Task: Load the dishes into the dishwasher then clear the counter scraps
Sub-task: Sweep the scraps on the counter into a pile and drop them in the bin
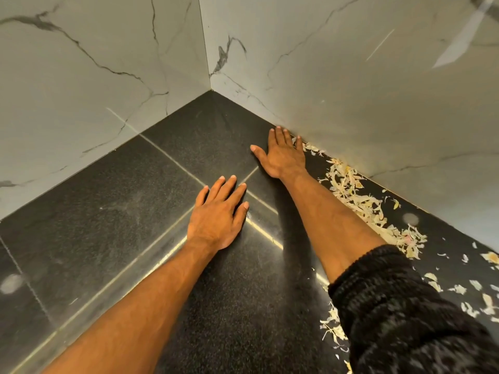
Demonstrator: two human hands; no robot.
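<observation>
Pale, flaky scraps [359, 201] lie in a long heap on the black speckled counter [135, 211], along the foot of the right-hand wall. My right hand [283, 155] lies flat on the counter with straight fingers, its fingertips against the wall at the far end of the heap. The right forearm runs alongside the scraps. My left hand [218, 214] rests flat on the counter, fingers straight and spread, holding nothing. More loose flakes [475, 290] are scattered at the right edge of the view. No dishes or dishwasher are in sight.
White marble-veined walls [351, 90] meet in a corner [210, 90] at the back of the counter. Thin pale joints [172, 160] cross the black surface. A dark knitted sleeve [399, 314] covers my right upper arm at the lower right.
</observation>
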